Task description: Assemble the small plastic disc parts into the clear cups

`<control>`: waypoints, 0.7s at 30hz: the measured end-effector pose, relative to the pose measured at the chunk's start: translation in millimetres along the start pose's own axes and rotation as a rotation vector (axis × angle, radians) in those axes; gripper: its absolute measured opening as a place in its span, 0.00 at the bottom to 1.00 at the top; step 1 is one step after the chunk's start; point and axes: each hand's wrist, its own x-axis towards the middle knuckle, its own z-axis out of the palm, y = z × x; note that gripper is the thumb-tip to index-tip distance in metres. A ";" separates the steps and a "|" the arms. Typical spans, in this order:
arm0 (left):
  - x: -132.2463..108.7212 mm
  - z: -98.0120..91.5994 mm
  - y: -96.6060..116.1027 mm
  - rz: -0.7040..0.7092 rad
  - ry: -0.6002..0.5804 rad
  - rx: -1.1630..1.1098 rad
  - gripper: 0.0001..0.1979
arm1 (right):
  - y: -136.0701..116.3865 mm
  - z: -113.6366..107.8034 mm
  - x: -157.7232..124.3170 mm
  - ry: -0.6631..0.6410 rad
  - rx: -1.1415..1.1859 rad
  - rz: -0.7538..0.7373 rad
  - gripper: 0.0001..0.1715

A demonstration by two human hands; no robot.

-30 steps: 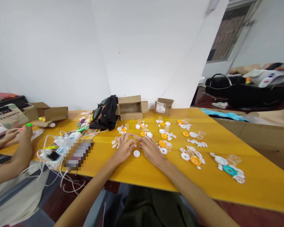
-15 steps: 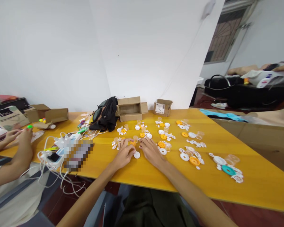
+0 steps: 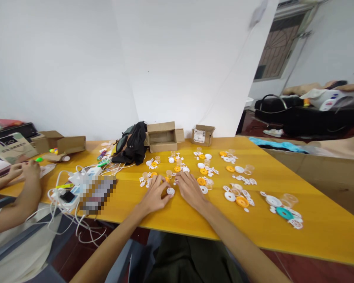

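Observation:
My left hand (image 3: 155,195) curls thumb and forefinger around a small white round piece (image 3: 170,191) low over the table. It looks like a disc with a raised or clear rim; its exact kind is too small to tell. Just to the right, my right hand (image 3: 191,191) points forward with its fingers bent and fingertips together. A tiny pale bit shows at those fingertips, too small to name. Beyond both hands lie sets of plastic parts: orange rings (image 3: 201,181), white rings (image 3: 230,196) and clear cups (image 3: 209,183). My left fingers partly hide an orange ring.
More sets lie to the right, one with a teal ring (image 3: 284,212). Cardboard boxes (image 3: 163,147) and a black bag (image 3: 132,145) stand along the wall. On the left are a power strip with white cables (image 3: 90,173), a blurred-out device (image 3: 98,194) and another person's hands (image 3: 31,169).
My left thumb and forefinger have closed around the white piece, which now looks taller, with a rim. The right hand has barely shifted. The other person's hands have moved slightly.

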 end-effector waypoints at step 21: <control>23.3 7.7 -3.7 -0.002 0.053 0.049 0.10 | 4.6 4.2 -14.2 -0.086 -0.044 0.076 0.21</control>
